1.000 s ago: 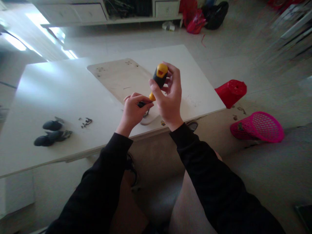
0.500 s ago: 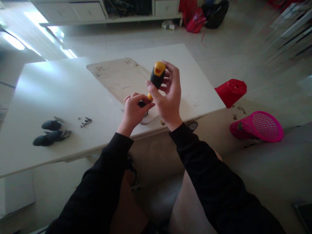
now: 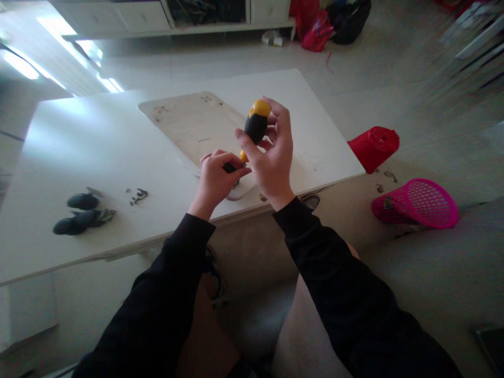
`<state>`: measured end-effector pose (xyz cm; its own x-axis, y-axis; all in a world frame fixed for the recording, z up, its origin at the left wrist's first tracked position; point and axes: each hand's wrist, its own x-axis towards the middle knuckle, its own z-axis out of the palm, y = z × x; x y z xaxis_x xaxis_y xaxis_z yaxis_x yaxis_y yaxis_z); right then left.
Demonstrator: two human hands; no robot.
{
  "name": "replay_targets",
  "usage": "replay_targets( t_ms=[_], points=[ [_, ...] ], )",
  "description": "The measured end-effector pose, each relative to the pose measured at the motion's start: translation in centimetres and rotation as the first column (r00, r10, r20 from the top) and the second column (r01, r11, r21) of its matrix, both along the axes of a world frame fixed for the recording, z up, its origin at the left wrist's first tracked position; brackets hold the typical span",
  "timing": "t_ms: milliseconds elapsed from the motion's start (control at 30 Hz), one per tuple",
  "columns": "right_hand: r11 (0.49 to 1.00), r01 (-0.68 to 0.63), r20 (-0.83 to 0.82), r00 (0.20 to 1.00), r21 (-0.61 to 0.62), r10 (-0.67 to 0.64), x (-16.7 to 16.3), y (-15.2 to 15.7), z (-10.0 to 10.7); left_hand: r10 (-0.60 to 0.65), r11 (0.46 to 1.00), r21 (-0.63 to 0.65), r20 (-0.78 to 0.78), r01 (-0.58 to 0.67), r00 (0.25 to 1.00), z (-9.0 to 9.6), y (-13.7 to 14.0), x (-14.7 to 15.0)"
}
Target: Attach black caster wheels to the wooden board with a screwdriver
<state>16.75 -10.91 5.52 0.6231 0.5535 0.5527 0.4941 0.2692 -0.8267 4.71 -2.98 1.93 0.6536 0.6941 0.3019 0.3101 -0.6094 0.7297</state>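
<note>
My right hand (image 3: 273, 157) is closed around a screwdriver (image 3: 256, 125) with a stubby black and yellow handle, held tip down. Its yellow collar reaches the fingers of my left hand (image 3: 218, 176). That hand pinches a small black part (image 3: 229, 168), mostly covered by the fingers, so its kind cannot be made out. The screwdriver's tip is hidden at the left fingertips. Both hands are over the near end of a pale board (image 3: 185, 126) lying on the white table (image 3: 106, 142).
Dark rounded parts with metal ends (image 3: 82, 202) lie on the table's left side, beside a small pile of screw-like bits (image 3: 138, 197). Past the right edge, on the floor, are a red bucket (image 3: 374, 148) and a pink mesh basket (image 3: 413, 205). A white cabinet (image 3: 142, 18) stands beyond.
The screwdriver handle has turned in my right hand, so its yellow cap shows differently, and its top has tilted slightly right. My left hand stays nearly in place.
</note>
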Motion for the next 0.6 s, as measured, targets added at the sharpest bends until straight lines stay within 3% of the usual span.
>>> replay_targets(
  t_ms=[100, 367, 600],
  points=[
    [1.0, -0.013, -0.042, 0.999, -0.011, 0.013, 0.0, 0.0, 0.1, 0.05, 0.999, 0.002, 0.032, -0.05, 0.998, 0.1, -0.2, 0.2],
    [0.998, 0.038, -0.046, 0.998, -0.045, -0.04, -0.2, -0.2, 0.1, -0.028, 0.998, 0.05, -0.052, 0.03, 0.998, 1.0, -0.2, -0.8],
    [0.999, 0.002, -0.048, 0.999, -0.035, -0.004, -0.1, -0.2, 0.1, 0.023, 0.999, 0.025, -0.059, -0.021, 0.998, 0.9, 0.0, -0.6]
  ],
)
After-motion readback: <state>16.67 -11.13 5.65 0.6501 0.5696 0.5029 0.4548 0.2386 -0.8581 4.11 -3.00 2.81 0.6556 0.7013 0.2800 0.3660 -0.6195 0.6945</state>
